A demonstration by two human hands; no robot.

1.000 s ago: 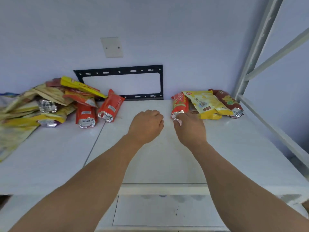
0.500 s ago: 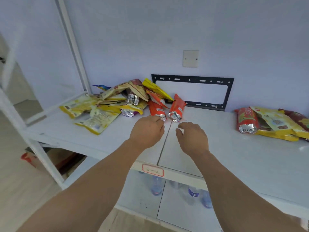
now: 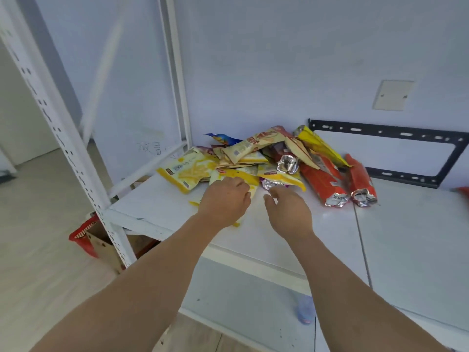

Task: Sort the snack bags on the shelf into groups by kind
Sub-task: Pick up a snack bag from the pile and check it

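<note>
Fingers of the left hand [image 3: 224,199] curled onto a flat yellow foil snack bag [image 3: 241,177] at the near edge of the mixed heap of crinkled bags [image 3: 266,156]; the right hand [image 3: 288,212], relaxed and empty, hovered beside it. Both had swung over from the sorted bags, so another pick was likely beginning.

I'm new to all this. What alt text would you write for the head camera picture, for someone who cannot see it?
Two bare arms reach over a white shelf toward a jumbled pile of snack bags; the left hand rests on a yellow bag, the right hand hovers open beside it. Two orange-red bags lie at the pile's right, below a black wall bracket.
</note>
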